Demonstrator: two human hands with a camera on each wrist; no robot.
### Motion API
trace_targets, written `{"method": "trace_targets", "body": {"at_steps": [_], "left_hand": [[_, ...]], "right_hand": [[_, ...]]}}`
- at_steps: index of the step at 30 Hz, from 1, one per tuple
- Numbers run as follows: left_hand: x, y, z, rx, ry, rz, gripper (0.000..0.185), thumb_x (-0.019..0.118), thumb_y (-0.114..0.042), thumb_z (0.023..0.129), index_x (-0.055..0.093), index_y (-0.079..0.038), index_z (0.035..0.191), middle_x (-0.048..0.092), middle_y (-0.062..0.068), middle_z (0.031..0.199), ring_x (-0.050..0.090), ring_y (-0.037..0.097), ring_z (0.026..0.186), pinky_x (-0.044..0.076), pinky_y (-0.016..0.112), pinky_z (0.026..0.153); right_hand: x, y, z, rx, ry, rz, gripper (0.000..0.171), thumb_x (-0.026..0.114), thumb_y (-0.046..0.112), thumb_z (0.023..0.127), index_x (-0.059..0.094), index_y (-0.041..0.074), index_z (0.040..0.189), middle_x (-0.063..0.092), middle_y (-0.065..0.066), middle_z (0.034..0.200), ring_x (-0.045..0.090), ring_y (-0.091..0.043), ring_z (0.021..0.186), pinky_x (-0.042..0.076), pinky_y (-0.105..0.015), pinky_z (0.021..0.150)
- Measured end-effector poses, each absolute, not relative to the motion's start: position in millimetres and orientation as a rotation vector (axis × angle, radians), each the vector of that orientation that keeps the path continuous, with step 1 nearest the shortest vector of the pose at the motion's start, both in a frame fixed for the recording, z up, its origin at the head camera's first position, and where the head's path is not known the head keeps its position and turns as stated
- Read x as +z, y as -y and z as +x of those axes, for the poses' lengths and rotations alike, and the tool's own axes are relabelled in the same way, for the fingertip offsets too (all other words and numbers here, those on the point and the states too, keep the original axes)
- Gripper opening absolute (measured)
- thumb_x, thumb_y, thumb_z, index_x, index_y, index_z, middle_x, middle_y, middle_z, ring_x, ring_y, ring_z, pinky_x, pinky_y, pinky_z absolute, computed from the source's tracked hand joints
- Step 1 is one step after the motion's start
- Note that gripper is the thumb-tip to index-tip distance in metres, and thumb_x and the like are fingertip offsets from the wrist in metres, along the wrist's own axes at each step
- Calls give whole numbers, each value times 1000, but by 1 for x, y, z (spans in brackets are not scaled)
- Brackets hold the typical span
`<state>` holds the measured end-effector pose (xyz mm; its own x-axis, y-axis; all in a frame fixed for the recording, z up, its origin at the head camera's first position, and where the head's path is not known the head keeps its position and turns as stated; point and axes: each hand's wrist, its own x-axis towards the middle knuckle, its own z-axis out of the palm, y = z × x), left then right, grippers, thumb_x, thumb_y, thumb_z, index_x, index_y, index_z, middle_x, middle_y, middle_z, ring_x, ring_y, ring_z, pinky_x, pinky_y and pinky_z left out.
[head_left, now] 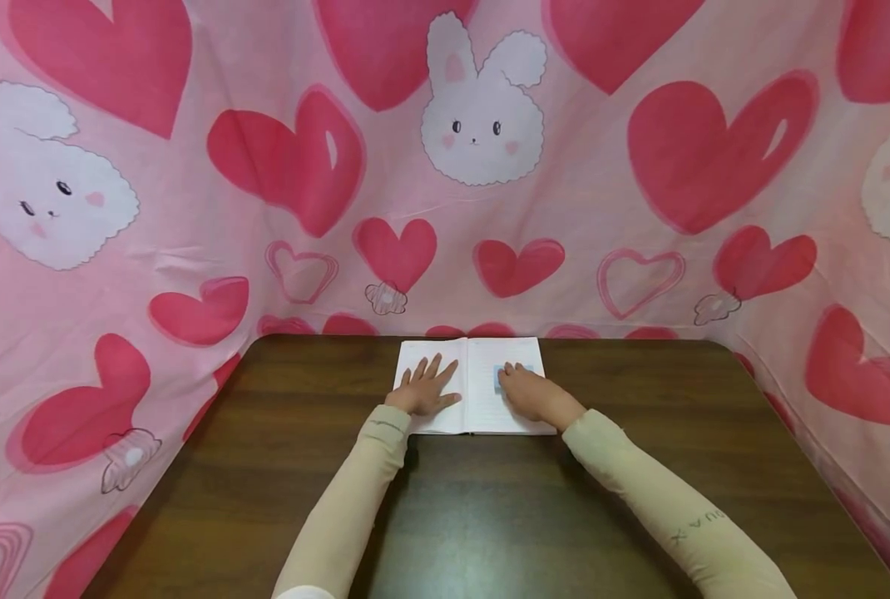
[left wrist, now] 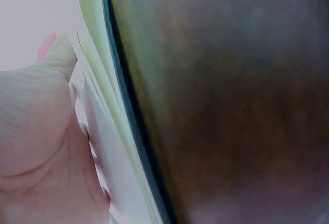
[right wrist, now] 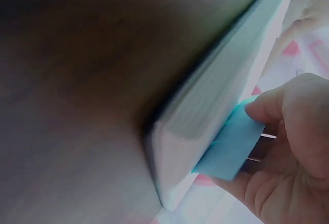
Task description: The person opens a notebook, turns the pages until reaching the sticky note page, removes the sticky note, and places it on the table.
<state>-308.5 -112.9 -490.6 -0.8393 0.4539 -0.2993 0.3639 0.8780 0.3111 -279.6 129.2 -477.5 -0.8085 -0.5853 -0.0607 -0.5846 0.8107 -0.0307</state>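
Observation:
An open notebook (head_left: 484, 416) with white lined pages and a dark cover lies at the far side of the table. My left hand (head_left: 424, 391) rests with spread fingers on its left page; the left wrist view shows the palm (left wrist: 36, 142) beside the page edges. Over the right page, my right hand (head_left: 529, 394) pinches a light-blue sticky note (right wrist: 234, 142). In the right wrist view the thumb lies at the note's upper edge, with the other fingers curled behind it. One long side of the note meets the page, and the rest tilts up from it.
The dark brown wooden table (head_left: 445, 516) spreads around the notebook. Directly behind its far edge hangs a pink cloth (head_left: 415, 191) with hearts and rabbit faces, and it continues along both sides.

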Motion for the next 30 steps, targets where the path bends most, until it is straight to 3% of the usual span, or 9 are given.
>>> {"method": "trace_targets", "body": {"at_steps": [4,6,14,20,25,30], "left_hand": [[-498,112,-311,346,-2673,602,73,42,-52,106,10,-26,165,-4,10,172,-5,37,157,1,61,123],[-501,112,-313,330,-2664,589,74,42,-54,105,7,-28,165,-8,8,172,-8,35,158,-1,60,123],[-515,114,-320,332,-2682,579,76,42,-58,104,6,-31,165,-10,4,172,-8,34,158,-2,61,123],[-511,115,-318,324,-2682,573,76,41,-59,104,5,-32,165,-10,4,172,-9,33,158,-2,60,123],[-512,115,-319,334,-2670,582,76,41,-57,104,5,-31,165,-11,5,172,-9,34,157,-2,61,123],[-508,115,-315,359,-2662,601,76,42,-55,105,5,-28,165,-10,8,172,-11,36,157,-4,62,123]], "right_hand": [[-479,-131,-281,-86,-2949,-998,17,53,1,99,60,-11,108,63,-27,104,64,-43,98,53,-53,88],[-480,-132,-282,-112,-2944,-1013,13,52,-1,98,61,-9,104,62,-25,98,64,-42,93,54,-53,85],[-477,-145,-283,-395,-2912,-861,34,50,5,103,60,-10,132,61,-29,134,57,-44,125,43,-54,109],[-479,-149,-286,-617,-2940,-816,33,49,4,103,63,-9,129,67,-25,128,64,-37,117,48,-52,104],[-481,-157,-293,-771,-2912,-843,33,47,3,102,66,-9,127,68,-24,126,62,-38,121,46,-54,105],[-480,-165,-299,-921,-2903,-864,32,48,1,102,67,-8,127,69,-23,124,64,-31,114,50,-51,98]]}}
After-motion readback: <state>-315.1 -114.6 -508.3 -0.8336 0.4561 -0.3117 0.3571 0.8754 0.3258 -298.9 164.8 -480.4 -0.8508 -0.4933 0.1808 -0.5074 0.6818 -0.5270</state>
